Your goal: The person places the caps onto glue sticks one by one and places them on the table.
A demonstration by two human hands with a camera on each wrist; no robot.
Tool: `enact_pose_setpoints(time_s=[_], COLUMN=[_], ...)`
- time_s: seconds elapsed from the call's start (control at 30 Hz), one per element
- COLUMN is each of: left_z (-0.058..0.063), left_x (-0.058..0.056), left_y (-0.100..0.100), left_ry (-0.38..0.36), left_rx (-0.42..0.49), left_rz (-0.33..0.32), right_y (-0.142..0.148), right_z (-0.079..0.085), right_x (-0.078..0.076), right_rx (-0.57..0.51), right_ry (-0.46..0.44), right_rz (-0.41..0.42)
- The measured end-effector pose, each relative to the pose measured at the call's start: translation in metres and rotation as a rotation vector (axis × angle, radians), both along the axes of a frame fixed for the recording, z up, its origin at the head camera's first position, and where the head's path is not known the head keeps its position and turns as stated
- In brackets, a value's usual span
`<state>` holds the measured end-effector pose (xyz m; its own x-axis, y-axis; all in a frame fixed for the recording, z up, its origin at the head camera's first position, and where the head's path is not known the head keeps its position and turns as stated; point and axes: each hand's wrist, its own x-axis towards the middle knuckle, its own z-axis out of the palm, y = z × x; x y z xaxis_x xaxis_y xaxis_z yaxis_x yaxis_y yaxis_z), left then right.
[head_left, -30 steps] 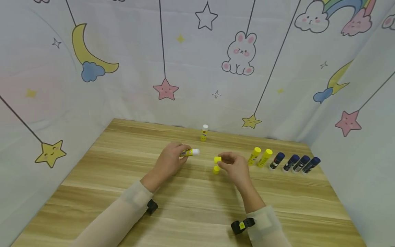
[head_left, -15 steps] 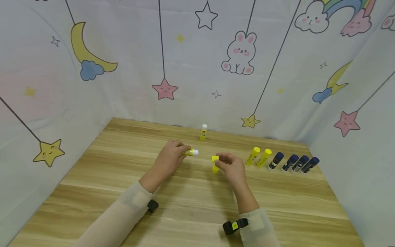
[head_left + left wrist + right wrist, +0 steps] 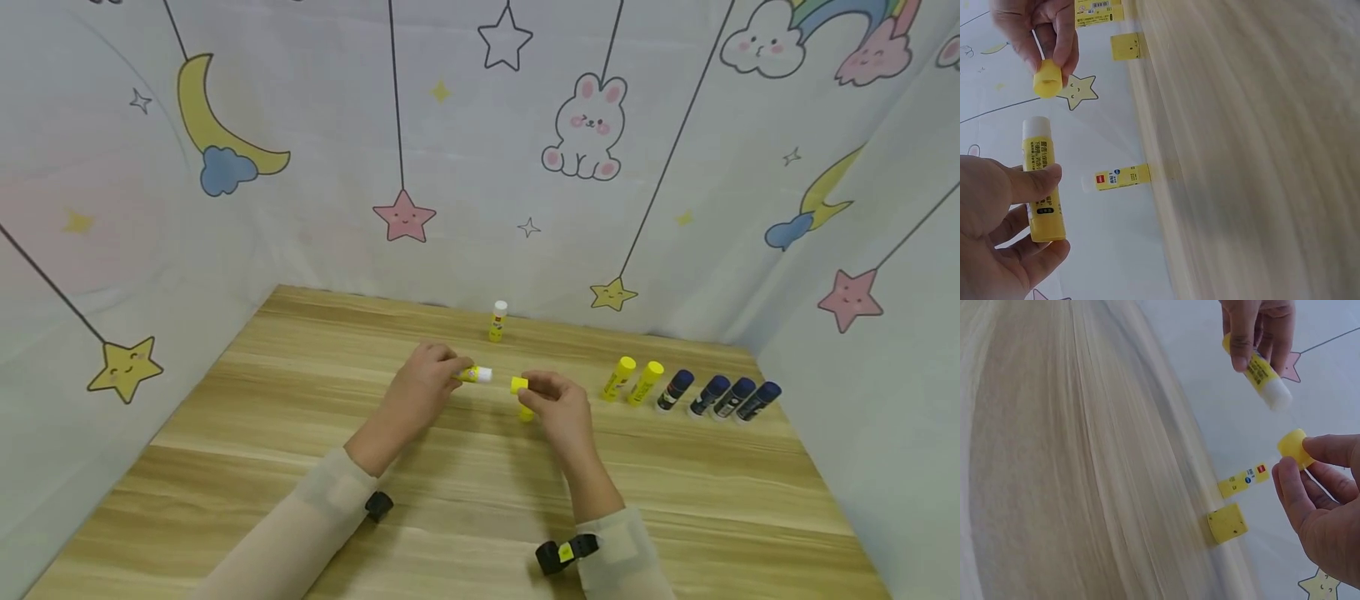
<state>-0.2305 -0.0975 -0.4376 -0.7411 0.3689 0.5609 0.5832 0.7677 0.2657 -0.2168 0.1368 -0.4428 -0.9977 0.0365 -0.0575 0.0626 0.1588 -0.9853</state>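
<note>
My left hand (image 3: 422, 385) grips a yellow glue stick (image 3: 1045, 187) around its body, its white end (image 3: 484, 375) pointing toward the right hand. Between thumb and fingers, my right hand (image 3: 561, 414) pinches a yellow cap (image 3: 1294, 448), whose hollow opening shows in the left wrist view. A short gap separates cap and white end. On the table below the right hand stands another yellow cap (image 3: 1227, 523), partly hidden by that hand in the head view. Farther back, a second glue stick with a white top (image 3: 497, 322) stands upright.
To the right, two yellow-capped glue sticks (image 3: 619, 379) stand in line with several dark-blue-capped ones (image 3: 708, 395). All rest on the wood-grain table (image 3: 457, 533). A printed white curtain (image 3: 330, 242) closes off the back and sides.
Both hands have drawn nearer each other: the right hand with its cap has shifted left, the left hand with its glue stick slightly right. The standing objects have stayed in place.
</note>
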Motion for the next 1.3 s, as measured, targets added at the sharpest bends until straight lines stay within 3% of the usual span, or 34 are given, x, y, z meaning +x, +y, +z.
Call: enact_pose_setpoints(time_s=[0.87,1.3], left_z=[0.0,0.001], left_x=[0.01,0.014], left_y=[0.013,0.018], left_ry=[-0.036,-0.002], left_rx=[-0.052,-0.049], left_rz=[-0.009,-0.026], right_y=[-0.019,-0.02], right_z=[0.002,0.007], right_x=[0.012,0.015], right_rx=[-0.064,-0.017], right_ry=[0.071,0.092], right_rz=[0.043,0.026])
